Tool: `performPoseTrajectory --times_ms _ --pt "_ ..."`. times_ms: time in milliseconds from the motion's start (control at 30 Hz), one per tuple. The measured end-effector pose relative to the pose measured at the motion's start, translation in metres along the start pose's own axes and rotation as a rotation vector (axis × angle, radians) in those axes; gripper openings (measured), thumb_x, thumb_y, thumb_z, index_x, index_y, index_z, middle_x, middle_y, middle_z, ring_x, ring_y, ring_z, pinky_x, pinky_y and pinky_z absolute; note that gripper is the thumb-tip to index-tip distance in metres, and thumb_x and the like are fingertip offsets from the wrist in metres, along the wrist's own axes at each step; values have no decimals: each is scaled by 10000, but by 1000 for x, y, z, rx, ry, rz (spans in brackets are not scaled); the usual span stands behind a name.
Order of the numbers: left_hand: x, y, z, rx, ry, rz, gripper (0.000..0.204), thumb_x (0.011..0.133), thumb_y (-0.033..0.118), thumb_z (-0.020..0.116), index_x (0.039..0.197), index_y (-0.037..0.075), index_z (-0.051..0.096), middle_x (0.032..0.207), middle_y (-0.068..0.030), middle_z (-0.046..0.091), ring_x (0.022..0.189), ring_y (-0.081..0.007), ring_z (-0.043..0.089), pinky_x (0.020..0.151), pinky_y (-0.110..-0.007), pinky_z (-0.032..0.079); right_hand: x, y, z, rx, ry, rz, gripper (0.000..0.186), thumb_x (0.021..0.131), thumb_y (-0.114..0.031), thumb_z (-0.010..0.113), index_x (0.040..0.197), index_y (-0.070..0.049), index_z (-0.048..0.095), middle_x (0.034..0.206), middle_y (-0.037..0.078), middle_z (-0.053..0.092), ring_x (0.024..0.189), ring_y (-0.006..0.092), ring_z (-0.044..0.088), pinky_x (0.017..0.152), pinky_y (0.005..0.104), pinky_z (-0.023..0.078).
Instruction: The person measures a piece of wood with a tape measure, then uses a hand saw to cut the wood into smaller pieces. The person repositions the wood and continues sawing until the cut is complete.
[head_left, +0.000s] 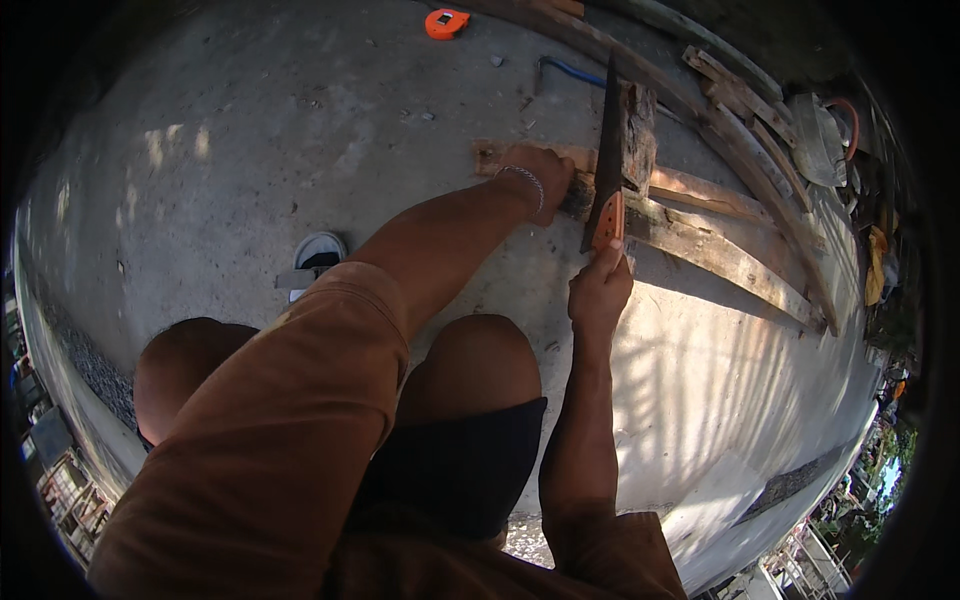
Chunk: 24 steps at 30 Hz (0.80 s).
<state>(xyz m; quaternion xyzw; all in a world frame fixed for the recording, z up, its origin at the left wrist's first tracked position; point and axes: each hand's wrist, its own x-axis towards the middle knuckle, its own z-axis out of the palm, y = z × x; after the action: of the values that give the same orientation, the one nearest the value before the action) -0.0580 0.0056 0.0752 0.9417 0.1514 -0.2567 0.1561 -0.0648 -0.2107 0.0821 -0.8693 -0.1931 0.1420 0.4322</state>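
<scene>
My right hand (600,290) is closed round the orange handle of a hand saw (608,140), its dark blade pointing away from me. The blade lies across a rough wooden plank (720,255), beside a short, weathered wood block (638,135). My left hand (545,178), with a bracelet at the wrist, grips the wood just left of the blade. Under and beyond that hand runs a second, paler board (487,157), which continues right behind the saw. The left fingertips are partly hidden, and so is the exact spot where the saw teeth meet the wood.
An orange tape measure (446,23) lies on the concrete floor (240,180) at the far side. Nearby is a blue bar (580,72) with a hooked end. Long timbers (770,205) and scrap boards are piled at the right. My foot in a sandal (320,246) is left of my arm.
</scene>
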Motion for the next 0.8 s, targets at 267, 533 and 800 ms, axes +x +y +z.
performPoseTrajectory --times_ms 267,533,800 --pt "0 -7 -3 -19 -27 7 714 763 274 842 1355 19 536 1279 -215 666 1197 -348 673 932 -439 590 -201 -14 -91 -82 -73 129 716 1096 -574 319 1083 54 663 715 137 653 552 182 630 512 339 475" --pt "-9 1 -5 -51 -15 -17 708 766 249 844 1355 9 533 1261 -208 672 1199 -344 672 949 -445 588 -15 22 -6 57 -4 12 616 1122 -488 366 903 42 592 596 66 527 502 172 525 510 347 451" --pt "-8 0 -9 -62 -36 -15 661 804 243 810 1354 5 531 1258 -215 678 1214 -338 671 965 -446 585 -196 -37 -96 -75 -139 478 707 1103 -560 321 1065 59 660 701 146 673 562 207 664 524 345 500"
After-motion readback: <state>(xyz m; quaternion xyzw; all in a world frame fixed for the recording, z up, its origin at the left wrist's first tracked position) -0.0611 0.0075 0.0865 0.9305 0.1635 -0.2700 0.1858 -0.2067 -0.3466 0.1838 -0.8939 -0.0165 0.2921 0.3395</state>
